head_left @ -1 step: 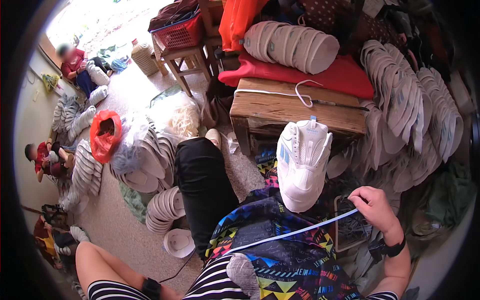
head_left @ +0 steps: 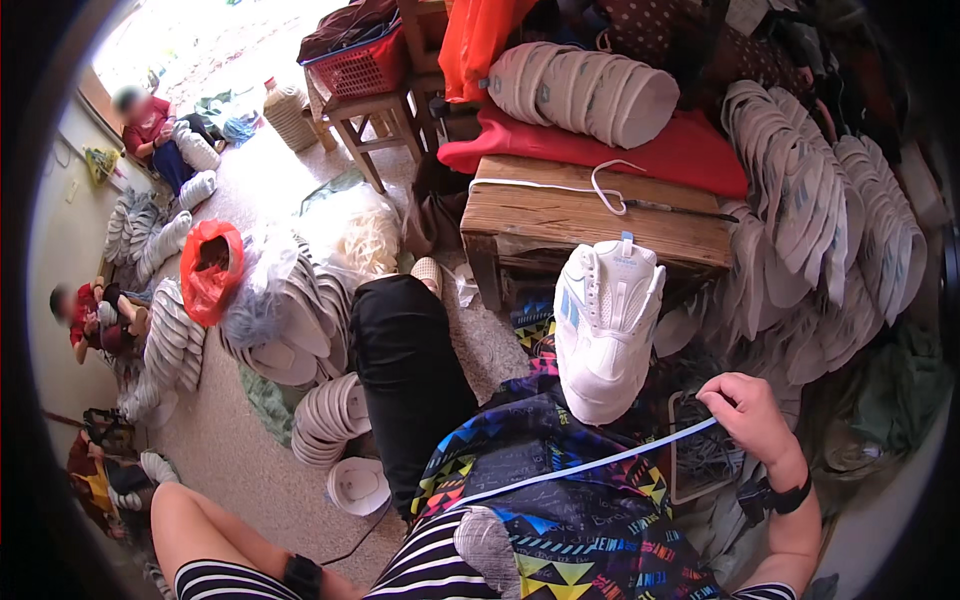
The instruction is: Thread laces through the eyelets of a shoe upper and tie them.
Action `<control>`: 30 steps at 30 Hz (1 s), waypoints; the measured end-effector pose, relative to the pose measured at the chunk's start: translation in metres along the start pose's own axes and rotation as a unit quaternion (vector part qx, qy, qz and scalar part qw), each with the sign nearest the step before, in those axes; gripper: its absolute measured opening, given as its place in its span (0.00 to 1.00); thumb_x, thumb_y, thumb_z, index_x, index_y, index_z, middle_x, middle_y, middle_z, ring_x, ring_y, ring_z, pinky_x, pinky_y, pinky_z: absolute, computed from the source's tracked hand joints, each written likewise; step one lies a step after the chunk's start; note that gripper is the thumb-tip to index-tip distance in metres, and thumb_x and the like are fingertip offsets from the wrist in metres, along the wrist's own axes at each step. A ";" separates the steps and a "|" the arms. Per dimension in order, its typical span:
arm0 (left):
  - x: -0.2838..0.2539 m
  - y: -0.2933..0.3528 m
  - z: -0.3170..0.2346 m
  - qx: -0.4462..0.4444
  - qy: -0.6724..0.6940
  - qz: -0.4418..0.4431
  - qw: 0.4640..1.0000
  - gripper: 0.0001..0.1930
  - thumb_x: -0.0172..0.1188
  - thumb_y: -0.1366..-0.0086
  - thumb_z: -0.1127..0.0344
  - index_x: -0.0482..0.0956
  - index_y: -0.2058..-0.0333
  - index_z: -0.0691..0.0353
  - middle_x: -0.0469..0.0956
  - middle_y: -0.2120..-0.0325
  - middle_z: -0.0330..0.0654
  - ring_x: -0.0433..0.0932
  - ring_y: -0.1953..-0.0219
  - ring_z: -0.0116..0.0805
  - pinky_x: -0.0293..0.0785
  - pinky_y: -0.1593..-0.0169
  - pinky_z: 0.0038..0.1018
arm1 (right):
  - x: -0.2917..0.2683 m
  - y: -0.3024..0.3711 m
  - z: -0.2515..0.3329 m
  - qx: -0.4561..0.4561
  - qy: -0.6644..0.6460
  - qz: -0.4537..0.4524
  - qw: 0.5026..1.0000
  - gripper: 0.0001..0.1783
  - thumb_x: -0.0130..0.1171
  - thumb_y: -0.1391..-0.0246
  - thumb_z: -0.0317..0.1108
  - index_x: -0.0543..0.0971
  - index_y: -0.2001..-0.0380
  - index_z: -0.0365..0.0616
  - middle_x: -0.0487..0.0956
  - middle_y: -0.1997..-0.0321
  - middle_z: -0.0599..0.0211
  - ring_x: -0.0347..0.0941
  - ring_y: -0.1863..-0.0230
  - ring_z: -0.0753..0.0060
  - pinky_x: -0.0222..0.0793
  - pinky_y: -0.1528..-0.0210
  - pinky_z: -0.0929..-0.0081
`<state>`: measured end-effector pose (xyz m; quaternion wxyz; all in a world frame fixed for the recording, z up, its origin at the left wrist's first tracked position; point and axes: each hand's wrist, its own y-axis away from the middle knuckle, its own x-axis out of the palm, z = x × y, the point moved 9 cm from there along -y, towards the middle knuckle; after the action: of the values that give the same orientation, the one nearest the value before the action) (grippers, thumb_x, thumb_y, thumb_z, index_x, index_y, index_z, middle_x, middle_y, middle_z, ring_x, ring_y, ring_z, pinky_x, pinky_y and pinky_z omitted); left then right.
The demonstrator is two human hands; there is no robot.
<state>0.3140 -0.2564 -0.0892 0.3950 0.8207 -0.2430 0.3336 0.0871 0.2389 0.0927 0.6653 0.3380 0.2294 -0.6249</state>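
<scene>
We have the white sneaker [head_left: 607, 325] standing toe-down on our lap, propped against the patterned cloth [head_left: 560, 500] over our knees, just in front of the wooden tabletop [head_left: 600, 215]. Our right hand [head_left: 745, 420] is out to the side of the shoe with its fingers [head_left: 712, 400] closed in a pinch on the pale blue lace [head_left: 590, 465], which runs taut and straight down toward our middle, where its lower end slips behind the grey rounded thing [head_left: 488, 545] at our waist. Our left hand is out of sight; only the forearm with its dark wristband [head_left: 300, 575] shows at the lower edge, so we cannot tell whether those fingers are open or closed. To do this pull well, we judge that the lace should stay flat and untwisted, drawn along its own line rather than across the shoe's edge, with the sneaker kept steady on the lap so it does not tip. A firm pinch near the end looks right; slack would let it kink. Another loose white lace [head_left: 600, 185] lies on the tabletop, beside the stacked pale soles [head_left: 590, 90] on the red cushion [head_left: 640, 150].
</scene>
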 end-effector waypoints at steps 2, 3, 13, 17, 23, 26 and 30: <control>0.001 0.001 0.004 0.007 0.012 -0.008 1.000 0.23 0.58 0.35 0.62 0.71 0.44 0.65 0.76 0.48 0.50 0.74 0.48 0.37 0.68 0.43 0.32 | 0.001 -0.001 0.000 0.004 0.003 0.001 1.000 0.06 0.58 0.46 0.29 0.79 0.69 0.35 0.79 0.71 0.56 0.76 0.69 0.58 0.70 0.64 0.68; 0.003 0.001 0.006 0.011 0.019 -0.014 1.000 0.23 0.58 0.35 0.62 0.71 0.44 0.65 0.76 0.48 0.50 0.74 0.48 0.37 0.68 0.43 0.32 | 0.002 0.000 0.000 0.011 0.007 0.001 1.000 0.06 0.58 0.46 0.29 0.79 0.69 0.35 0.79 0.71 0.56 0.75 0.69 0.58 0.70 0.64 0.68; 0.010 0.003 0.023 0.062 0.078 -0.078 0.992 0.24 0.58 0.35 0.62 0.70 0.43 0.65 0.76 0.47 0.50 0.73 0.47 0.38 0.68 0.42 0.32 | 0.005 0.005 -0.002 0.040 0.019 0.013 0.999 0.08 0.58 0.48 0.29 0.81 0.70 0.35 0.80 0.71 0.54 0.77 0.68 0.58 0.71 0.65 0.69; 0.009 0.001 0.027 0.070 0.089 -0.073 0.991 0.24 0.58 0.35 0.62 0.70 0.43 0.65 0.75 0.47 0.50 0.73 0.47 0.38 0.67 0.42 0.32 | 0.009 0.001 0.003 0.025 0.015 0.022 0.999 0.07 0.58 0.48 0.29 0.81 0.70 0.35 0.80 0.71 0.55 0.77 0.69 0.59 0.71 0.66 0.70; 0.000 -0.001 0.028 0.080 0.097 -0.055 0.991 0.24 0.58 0.35 0.62 0.69 0.42 0.65 0.75 0.46 0.51 0.73 0.46 0.38 0.67 0.41 0.32 | 0.010 -0.001 0.010 0.016 0.017 0.028 0.999 0.07 0.58 0.48 0.28 0.80 0.69 0.35 0.81 0.71 0.56 0.77 0.69 0.60 0.71 0.66 0.70; -0.002 -0.002 0.029 0.082 0.102 -0.044 0.990 0.25 0.58 0.35 0.62 0.69 0.42 0.65 0.75 0.46 0.51 0.73 0.46 0.38 0.67 0.41 0.32 | 0.009 -0.001 0.011 0.017 0.019 0.025 0.999 0.07 0.59 0.48 0.29 0.80 0.69 0.35 0.81 0.71 0.56 0.77 0.69 0.59 0.71 0.65 0.69; -0.005 -0.002 0.029 0.082 0.107 -0.037 0.990 0.25 0.59 0.35 0.62 0.69 0.42 0.65 0.75 0.46 0.51 0.73 0.46 0.38 0.67 0.41 0.32 | 0.009 0.004 0.007 0.002 0.028 0.023 0.999 0.07 0.58 0.47 0.28 0.80 0.70 0.35 0.80 0.72 0.59 0.76 0.70 0.66 0.70 0.66 0.74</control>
<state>0.3225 -0.2776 -0.1074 0.3623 0.8184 -0.1403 0.4233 0.0910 0.2272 0.0915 0.6721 0.3615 0.2387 -0.6005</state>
